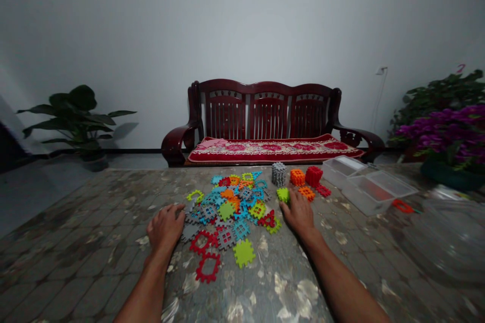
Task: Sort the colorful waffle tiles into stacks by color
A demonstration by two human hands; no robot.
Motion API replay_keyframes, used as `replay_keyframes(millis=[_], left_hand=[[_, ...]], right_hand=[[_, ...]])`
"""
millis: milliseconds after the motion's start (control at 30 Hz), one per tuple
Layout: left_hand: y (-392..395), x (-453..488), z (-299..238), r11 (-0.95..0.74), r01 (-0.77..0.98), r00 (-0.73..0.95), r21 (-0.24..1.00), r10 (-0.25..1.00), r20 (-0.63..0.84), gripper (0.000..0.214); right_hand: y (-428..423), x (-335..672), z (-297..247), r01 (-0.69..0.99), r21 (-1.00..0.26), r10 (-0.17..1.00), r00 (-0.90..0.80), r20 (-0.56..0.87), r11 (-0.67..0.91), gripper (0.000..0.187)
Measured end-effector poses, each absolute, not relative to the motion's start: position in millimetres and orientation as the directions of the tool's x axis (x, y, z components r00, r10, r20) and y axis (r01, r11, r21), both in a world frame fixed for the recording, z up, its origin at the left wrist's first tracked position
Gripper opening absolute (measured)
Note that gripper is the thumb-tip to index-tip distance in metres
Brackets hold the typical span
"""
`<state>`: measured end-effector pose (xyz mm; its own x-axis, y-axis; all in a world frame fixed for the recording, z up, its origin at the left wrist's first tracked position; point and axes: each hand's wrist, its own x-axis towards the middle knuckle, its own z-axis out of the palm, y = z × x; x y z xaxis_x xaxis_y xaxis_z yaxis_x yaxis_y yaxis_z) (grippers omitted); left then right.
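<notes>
Curling at the left edge of the heaped interlocking toy tiles (223,212), the left hand (165,227) touches a gray tile (191,214); the right hand (298,213), also curled, presses a lime tile (283,195), with room before the clear plastic boxes (369,192).

Room interior, seen across a mottled grey table (79,227). A plain white wall (242,25) with black skirting (125,151) stands behind a dark red wooden bench (269,111), which carries a red floral cushion (273,151) and a pink cloth (211,143). Left: leafy potted plant (78,116) on grey floor (45,186). Right: purple orchids (443,131), wall socket (381,70) above.
</notes>
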<state>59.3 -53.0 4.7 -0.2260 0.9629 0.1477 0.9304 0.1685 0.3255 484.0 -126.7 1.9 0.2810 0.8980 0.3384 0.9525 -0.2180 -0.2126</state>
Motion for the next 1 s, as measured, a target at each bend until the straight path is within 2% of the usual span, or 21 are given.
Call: replay_keyframes(millis=[167,267,433,533,633,833,1000], left_hand=[[-59,67,10,0.163,0.944,-0.21,0.287,0.968,0.141,0.045],[-64,72,14,0.146,0.95,-0.199,0.276,0.964,0.175,0.045],[-68,77,19,0.113,0.946,-0.174,0.304,0.968,0.18,0.044],[-69,78,21,0.111,0.944,-0.174,0.311,0.968,0.181,0.043],[-68,77,21,0.111,0.944,-0.173,0.312,0.968,0.18,0.043],[-66,76,18,0.105,0.943,-0.173,0.315,0.965,0.197,0.041],[-67,77,18,0.119,0.944,-0.185,0.306,0.964,0.193,0.041]], right_hand=[[-135,483,2,0.957,-0.218,0.883,0.263,0.389,-0.189,0.05],[-139,481,3,0.966,-0.234,0.865,0.212,0.456,-0.114,0.046],[-149,463,13,0.945,-0.274,0.858,-0.013,0.514,0.178,0.033],[-157,445,20,0.878,-0.308,0.855,-0.187,0.484,0.366,0.02],[-164,429,24,0.812,-0.325,0.839,-0.325,0.437,0.484,0.017],[-171,411,28,0.719,-0.303,0.775,-0.524,0.354,0.625,0.042],[-170,406,23,0.723,-0.234,0.756,-0.58,0.304,0.649,0.068]])
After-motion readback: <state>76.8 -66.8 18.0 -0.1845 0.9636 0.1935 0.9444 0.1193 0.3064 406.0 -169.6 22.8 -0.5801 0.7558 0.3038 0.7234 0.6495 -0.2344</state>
